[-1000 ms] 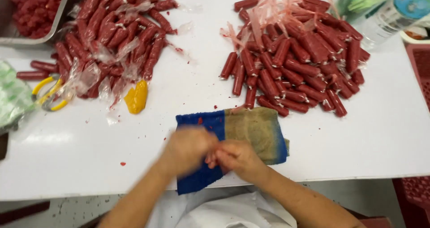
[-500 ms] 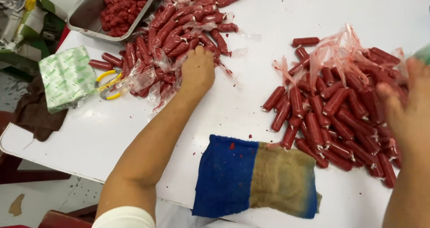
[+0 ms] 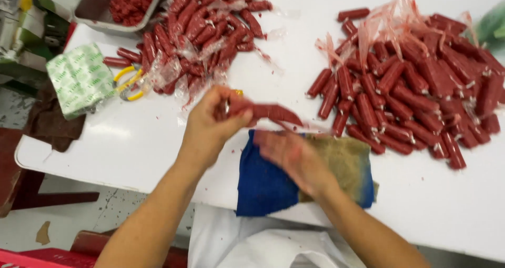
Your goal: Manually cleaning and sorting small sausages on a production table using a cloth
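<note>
While the left hand [image 3: 210, 123] grips a red sausage [image 3: 268, 113], the right hand [image 3: 294, 155] hovers open beneath. A blue cloth [image 3: 263, 184] lies on the white bench [image 3: 147, 142].

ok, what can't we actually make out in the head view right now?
- Right hand: motion-blurred; its contact with the sausage is unclear.
- Left hand: its fingers cover the sausage's near end, hiding the grip.
- Metal tray: cut off by the top edge.
- Yellow-handled tool: its head is hidden under the sausage pile.
- Green item: cropped at the right edge, blurred.

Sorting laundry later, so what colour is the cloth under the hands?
The cloth is blue with a dirty tan patch, clearest in the head view.
</note>
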